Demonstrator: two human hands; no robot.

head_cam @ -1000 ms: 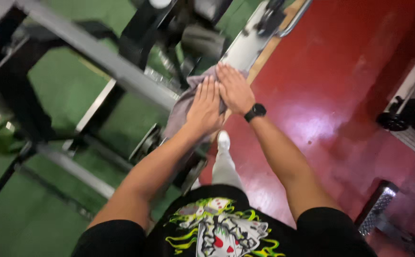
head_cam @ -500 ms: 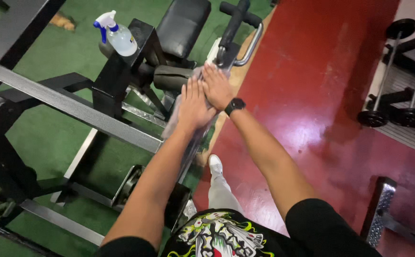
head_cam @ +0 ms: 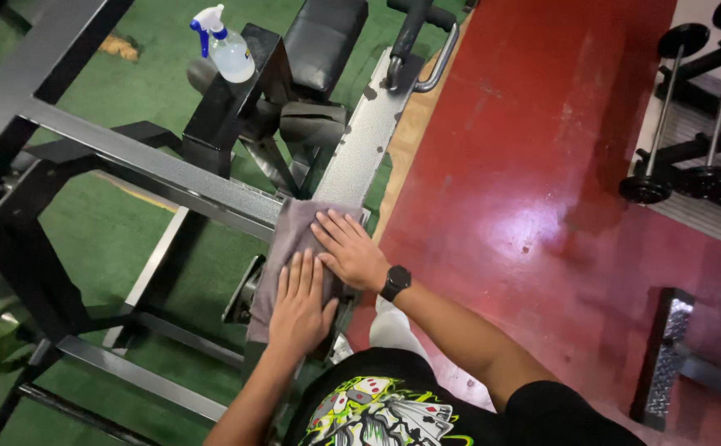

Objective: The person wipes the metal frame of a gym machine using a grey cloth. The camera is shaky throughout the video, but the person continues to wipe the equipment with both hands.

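Pressing flat, fingers spread, no closed grip: left hand (head_cam: pixel 298 310) and right hand (head_cam: pixel 351 252) on grey cloth (head_cam: pixel 288 235).

Grey cloth (head_cam: pixel 288 239), speckled silver beam (head_cam: pixel 366 140), green turf (head_cam: pixel 63 223), glossy red floor (head_cam: pixel 526 165).

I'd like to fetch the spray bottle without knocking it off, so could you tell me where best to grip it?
Grip the spray bottle around its clear body, just below the blue-and-white trigger head. It stands on a black part of the gym machine, leaning slightly, nozzle pointing left. Come from the right and above, where there is open space, rather than from under the grey frame bar.
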